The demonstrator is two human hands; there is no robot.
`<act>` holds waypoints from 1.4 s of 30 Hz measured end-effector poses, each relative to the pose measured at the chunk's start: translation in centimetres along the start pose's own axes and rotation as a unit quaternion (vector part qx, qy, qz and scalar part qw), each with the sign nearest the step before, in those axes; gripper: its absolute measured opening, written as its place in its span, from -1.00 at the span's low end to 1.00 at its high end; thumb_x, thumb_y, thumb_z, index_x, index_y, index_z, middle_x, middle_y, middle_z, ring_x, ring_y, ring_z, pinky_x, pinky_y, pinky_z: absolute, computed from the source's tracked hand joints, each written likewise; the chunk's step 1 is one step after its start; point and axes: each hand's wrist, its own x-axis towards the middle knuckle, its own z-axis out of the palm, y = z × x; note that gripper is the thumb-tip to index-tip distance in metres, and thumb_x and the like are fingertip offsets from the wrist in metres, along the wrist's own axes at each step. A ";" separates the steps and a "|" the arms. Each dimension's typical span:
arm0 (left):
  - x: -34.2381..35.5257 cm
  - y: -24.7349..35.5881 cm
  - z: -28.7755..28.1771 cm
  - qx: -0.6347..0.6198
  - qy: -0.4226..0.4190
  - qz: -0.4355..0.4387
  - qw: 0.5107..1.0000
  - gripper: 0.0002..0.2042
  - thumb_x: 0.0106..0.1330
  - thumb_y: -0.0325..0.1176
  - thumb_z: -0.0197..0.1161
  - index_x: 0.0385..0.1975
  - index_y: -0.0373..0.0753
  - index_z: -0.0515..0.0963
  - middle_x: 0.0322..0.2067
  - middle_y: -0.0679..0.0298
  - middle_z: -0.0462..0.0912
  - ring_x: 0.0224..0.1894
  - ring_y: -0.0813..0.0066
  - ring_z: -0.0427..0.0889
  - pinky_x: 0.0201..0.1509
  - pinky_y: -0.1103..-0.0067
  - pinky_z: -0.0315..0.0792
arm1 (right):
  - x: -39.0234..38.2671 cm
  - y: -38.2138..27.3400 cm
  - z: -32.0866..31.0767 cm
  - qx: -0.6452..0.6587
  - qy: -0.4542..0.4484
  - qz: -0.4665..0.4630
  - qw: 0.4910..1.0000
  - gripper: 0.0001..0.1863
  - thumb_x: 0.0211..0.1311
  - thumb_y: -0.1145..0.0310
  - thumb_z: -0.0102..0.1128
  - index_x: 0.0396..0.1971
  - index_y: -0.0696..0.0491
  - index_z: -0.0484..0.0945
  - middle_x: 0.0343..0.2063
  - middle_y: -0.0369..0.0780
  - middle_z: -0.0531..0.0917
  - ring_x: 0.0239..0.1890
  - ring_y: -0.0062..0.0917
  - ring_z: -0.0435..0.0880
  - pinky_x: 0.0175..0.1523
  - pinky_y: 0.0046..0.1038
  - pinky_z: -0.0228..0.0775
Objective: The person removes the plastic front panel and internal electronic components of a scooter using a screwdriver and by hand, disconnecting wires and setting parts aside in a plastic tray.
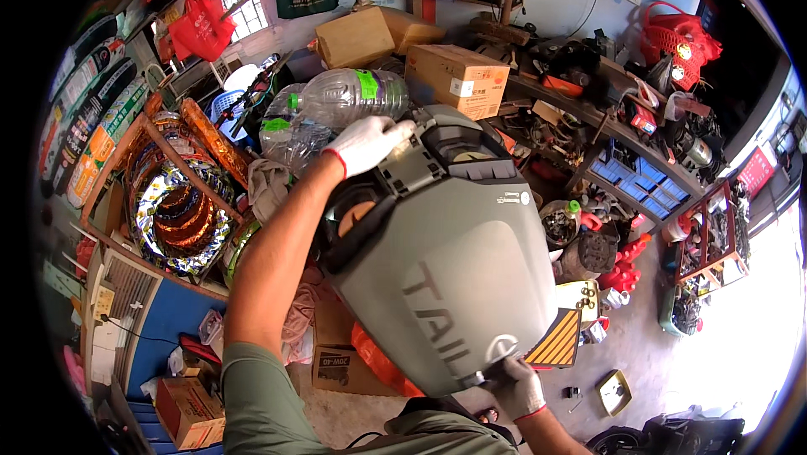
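Note:
A large grey hard-shell case [471,262] with dark lettering and a round emblem is held up in front of me, its rounded lid turned toward me. Black recesses and a grey metal-looking plate [409,168] show along its far end. My left hand [370,144], in a white glove with a red cuff, reaches over that far end, its fingers on the edge by the plate. At the near end, my gloved right hand [516,389] grips the case close to the emblem and a small latch-like part. Its fingertips are partly hidden by the shell.
Behind the case lie large clear plastic bottles [353,98] and a cardboard box [458,81]. Coiled tyres [181,215] on a rusty rack stand left. A cluttered workbench [601,131] runs along the right. A yellow tray [614,393] lies on the floor [639,346].

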 end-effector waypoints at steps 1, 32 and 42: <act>0.7 -0.3 -0.5 0.013 -0.003 0.017 1.000 -0.33 0.38 0.25 -0.02 -0.25 -0.40 0.61 -0.30 -0.09 0.68 -0.16 0.07 0.67 0.01 0.31 0.44 | -0.5 0.4 1.2 -0.014 -0.022 0.035 0.999 -0.57 0.36 0.43 0.01 0.22 0.12 0.34 0.02 -0.11 0.57 -0.01 -0.21 0.60 0.15 0.02 0.44; 5.0 -8.6 7.3 0.082 -0.006 0.001 0.997 -0.46 0.40 0.11 -0.08 -0.12 -0.29 0.62 -0.22 -0.14 0.64 -0.10 -0.17 0.58 -0.02 0.21 0.43 | 9.1 12.4 -1.9 -0.233 -0.057 0.329 0.913 -0.54 0.40 0.28 0.05 0.21 0.19 0.39 -0.01 -0.09 0.67 -0.12 -0.28 0.72 -0.06 -0.20 0.61; 4.2 -5.0 8.9 0.148 0.075 0.079 0.983 -0.55 0.46 -0.10 0.02 0.09 -0.36 0.53 0.08 -0.05 0.59 0.17 0.04 0.52 0.29 0.33 0.34 | 7.9 7.8 -6.9 -0.191 -0.078 0.224 0.953 -0.54 0.43 0.18 0.06 0.22 0.07 0.34 -0.02 -0.12 0.60 -0.14 -0.27 0.67 -0.14 -0.24 0.55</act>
